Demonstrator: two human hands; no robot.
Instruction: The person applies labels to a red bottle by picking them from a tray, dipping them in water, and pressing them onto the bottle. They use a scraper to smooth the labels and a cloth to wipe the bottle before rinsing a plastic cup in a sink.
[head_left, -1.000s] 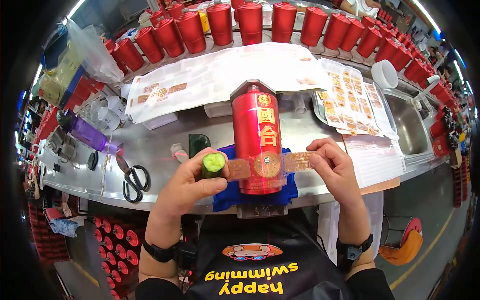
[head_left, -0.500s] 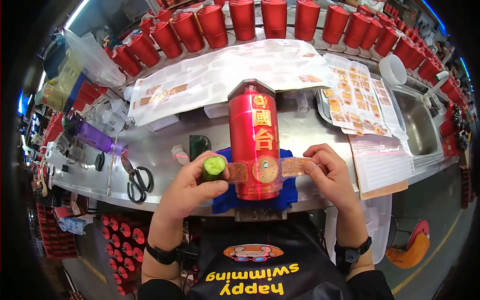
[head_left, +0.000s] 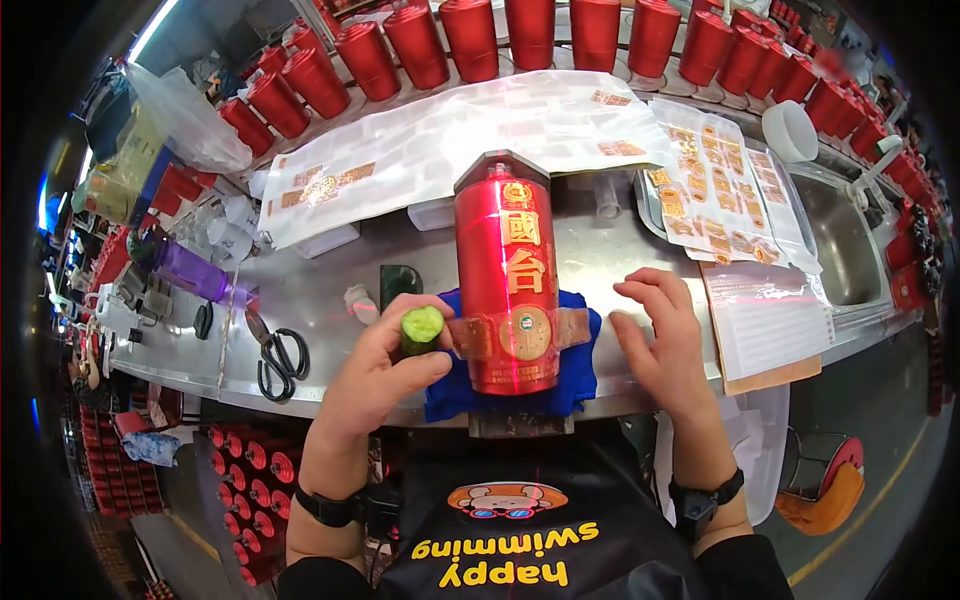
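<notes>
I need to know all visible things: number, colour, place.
Bottle: one, red, centre.
Label: one, gold, across bottle.
Cucumber: one, green, left of label.
Cloth: one, blue, under bottle.
Scissors: one pair, black, left.
Flask: one, purple, far left.
Bag: one, clear, upper left.
Sheets: several, white, back and right.
Other bottles: many, red, back.
Bowl: one, white, back right.
Sink: one, silver, right.
Table: one, silver, centre.
Clutter: uncountable, mixed, edges.
Apron: one, black, bottom.
Wristbands: two, black, wrists.
Left hand: one, bare, holding cucumber.
Right hand: one, bare, right of label.

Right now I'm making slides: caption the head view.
Left hand holds a cut cucumber beside a red bottle, right hand open.
</notes>
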